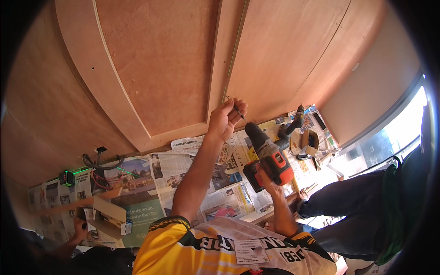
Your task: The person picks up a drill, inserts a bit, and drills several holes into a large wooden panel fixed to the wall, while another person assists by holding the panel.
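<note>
My right hand (271,182) grips a red and black cordless drill (266,151) by its handle, its nose angled up and left toward a wooden panel. From the chuck a slim dark bit (239,111) reaches to my left hand (224,120). That hand is closed, thumb and fingers pinched around a thin piece at the bit's tip, close to an upright wooden strip (221,68). The piece is too small to name; it looks like a screw. A green laser line runs along the strip's right edge.
Newspaper (181,167) covers the surface below the panel. A second drill (293,123) stands at the right by a small open box (310,141). At left are a laser level (67,178), black cables (103,160) and a cardboard box (109,213) beside another person's hand (80,228). Someone's jeans-clad legs (353,201) are right.
</note>
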A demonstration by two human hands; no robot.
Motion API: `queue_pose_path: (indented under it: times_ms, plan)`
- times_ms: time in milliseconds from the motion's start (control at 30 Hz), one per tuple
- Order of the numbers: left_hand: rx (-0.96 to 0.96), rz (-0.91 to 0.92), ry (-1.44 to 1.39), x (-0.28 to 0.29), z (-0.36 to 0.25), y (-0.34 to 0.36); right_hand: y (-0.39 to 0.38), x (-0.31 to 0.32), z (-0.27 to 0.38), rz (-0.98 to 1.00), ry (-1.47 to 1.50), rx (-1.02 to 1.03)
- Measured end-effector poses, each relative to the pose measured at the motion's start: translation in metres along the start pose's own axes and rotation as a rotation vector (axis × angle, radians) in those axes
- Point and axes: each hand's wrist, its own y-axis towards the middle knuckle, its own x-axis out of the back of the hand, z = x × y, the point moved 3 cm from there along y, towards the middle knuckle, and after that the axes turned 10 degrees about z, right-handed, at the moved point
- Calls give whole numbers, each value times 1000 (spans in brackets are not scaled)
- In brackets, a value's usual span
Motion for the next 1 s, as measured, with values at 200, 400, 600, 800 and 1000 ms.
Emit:
queue_pose_path:
  times_ms: [200,400,600,800,1000]
  plan:
    - [-33,22,148,-42,-39,33,48,8,46,-124,-439,469]
    - [-107,47,139,-45,-66,60,84,2,81,-37,-447,491]
    - [-94,44,120,-44,-62,66,81,9,65,-77,-591,550]
    - [-98,65,94,-43,-64,69,84,9,64,-73,-674,565]
    - [-84,53,85,-42,-63,71,83,6,82,-118,-589,552]
